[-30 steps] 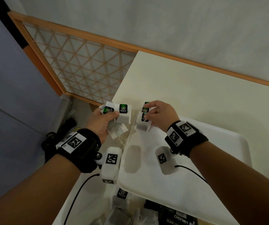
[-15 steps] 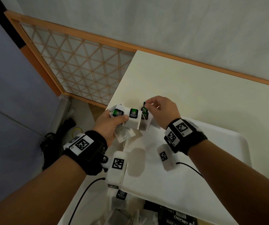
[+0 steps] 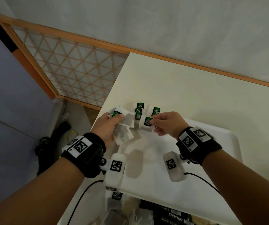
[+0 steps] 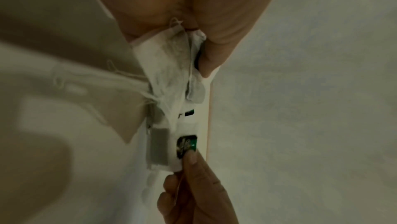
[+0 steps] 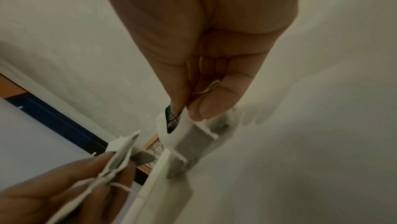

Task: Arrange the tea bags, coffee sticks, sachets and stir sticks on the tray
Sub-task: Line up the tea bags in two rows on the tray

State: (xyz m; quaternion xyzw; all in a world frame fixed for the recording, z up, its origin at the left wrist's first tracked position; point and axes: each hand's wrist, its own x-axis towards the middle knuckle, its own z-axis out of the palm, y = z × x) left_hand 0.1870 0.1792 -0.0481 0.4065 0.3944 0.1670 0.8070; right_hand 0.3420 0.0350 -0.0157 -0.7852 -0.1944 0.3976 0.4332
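Note:
My left hand (image 3: 109, 125) grips a bunch of white tea bags (image 3: 122, 127) with green tags over the tray's far left corner; the left wrist view shows the bunch (image 4: 171, 68) squeezed between thumb and fingers. My right hand (image 3: 163, 124) pinches one tea bag (image 3: 146, 123) by its green tag, seen up close as the tag (image 5: 173, 119) between thumb and forefinger. Several more tea bags (image 3: 146, 109) lie in a row at the white tray's (image 3: 211, 184) far edge, just beyond both hands.
The tray sits on a cream table (image 3: 195, 88) against a grey wall. Near the bottom edge lie another tea bag (image 3: 116, 196) and dark Chocmel sachets (image 3: 171, 215). A lattice screen (image 3: 72, 73) and floor clutter lie off the table's left edge.
Both hands came nearer me; several tea bags now lie spread in a row at the tray's far edge. My right hand pinches a single tea bag pulled away from the left hand's bunch.

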